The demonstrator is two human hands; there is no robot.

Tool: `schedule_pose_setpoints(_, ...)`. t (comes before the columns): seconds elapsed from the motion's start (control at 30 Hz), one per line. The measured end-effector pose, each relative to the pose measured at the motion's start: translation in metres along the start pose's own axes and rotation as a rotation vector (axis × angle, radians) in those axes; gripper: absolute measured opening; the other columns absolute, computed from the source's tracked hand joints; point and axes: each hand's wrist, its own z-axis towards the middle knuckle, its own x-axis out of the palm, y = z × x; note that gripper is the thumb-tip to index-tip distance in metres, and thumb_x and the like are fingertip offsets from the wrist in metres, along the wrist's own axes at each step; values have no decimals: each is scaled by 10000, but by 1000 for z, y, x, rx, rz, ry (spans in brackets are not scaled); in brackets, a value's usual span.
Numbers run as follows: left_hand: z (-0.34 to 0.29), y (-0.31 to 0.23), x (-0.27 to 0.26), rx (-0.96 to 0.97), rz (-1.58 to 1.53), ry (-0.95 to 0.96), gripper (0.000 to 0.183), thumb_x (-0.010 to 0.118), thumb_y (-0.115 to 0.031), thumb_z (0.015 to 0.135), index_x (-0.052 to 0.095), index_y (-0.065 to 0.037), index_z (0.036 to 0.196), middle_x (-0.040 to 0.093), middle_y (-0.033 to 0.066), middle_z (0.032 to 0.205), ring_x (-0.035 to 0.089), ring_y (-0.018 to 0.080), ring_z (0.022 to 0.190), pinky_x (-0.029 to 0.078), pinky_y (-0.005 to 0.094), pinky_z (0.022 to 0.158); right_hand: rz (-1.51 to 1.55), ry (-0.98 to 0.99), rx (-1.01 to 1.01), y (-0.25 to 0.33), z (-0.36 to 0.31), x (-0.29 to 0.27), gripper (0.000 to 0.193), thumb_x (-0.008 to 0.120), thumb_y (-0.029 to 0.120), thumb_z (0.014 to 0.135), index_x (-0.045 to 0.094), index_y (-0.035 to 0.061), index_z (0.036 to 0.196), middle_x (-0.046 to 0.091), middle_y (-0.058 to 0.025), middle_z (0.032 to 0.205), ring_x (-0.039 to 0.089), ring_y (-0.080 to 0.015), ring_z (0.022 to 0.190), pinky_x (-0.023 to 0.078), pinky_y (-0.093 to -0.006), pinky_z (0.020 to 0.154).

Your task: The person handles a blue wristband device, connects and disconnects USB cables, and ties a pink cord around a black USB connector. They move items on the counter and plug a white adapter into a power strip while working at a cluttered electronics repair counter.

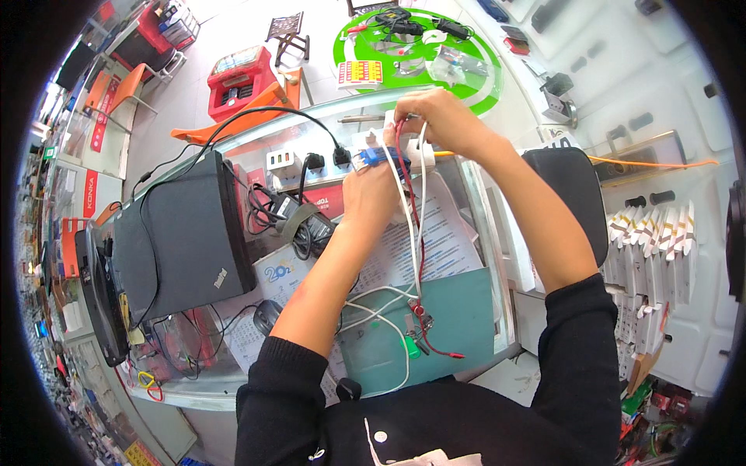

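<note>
My left hand (371,189) grips a small blue gadget (374,157) out over the glass counter. My right hand (435,116) pinches a white block-shaped adapter (420,153) together with a red wire (416,225) and white cables (406,210). The wires hang down from both hands to a green mat (466,311), where red clips (423,318) and a green-tipped plug (409,347) lie. Both forearms in black sleeves reach up from the lower edge.
A closed black laptop (183,237) and a black power brick with coiled cord (299,217) sit left. A white power strip (311,167) runs along the counter's far edge. A black mouse (266,316) lies near my left elbow. A black chair seat (571,190) stands right.
</note>
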Motion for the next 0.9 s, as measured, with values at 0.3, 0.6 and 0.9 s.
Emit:
schedule_pose_setpoints(0.3, 4, 3, -2, -27, -95, 12, 620, 624, -237, 802, 382, -55, 1343, 625, 223, 879, 605, 407, 778, 482, 449, 676, -170, -75, -151, 73, 73, -93, 178, 552, -13, 751, 627, -31, 911, 628, -176, 770, 643, -280, 733, 491, -375, 669)
schedule_pose_setpoints(0.6, 4, 4, -12, -69, -104, 90, 666, 632, -226, 796, 340, -121, 1385, 638, 222, 836, 620, 401, 778, 496, 454, 680, 309, 352, 317, 91, -86, -31, 144, 658, 30, 762, 624, -8, 896, 590, -84, 743, 538, -149, 576, 463, -274, 570)
schedule_pose_setpoints(0.9, 5, 4, -8, -21, -48, 16, 653, 638, -186, 781, 366, -126, 1371, 631, 222, 872, 617, 390, 796, 488, 439, 708, 1439, -215, 660, 71, -124, -20, 244, 623, 274, 868, 587, 42, 800, 563, -70, 819, 558, -104, 716, 502, -228, 589)
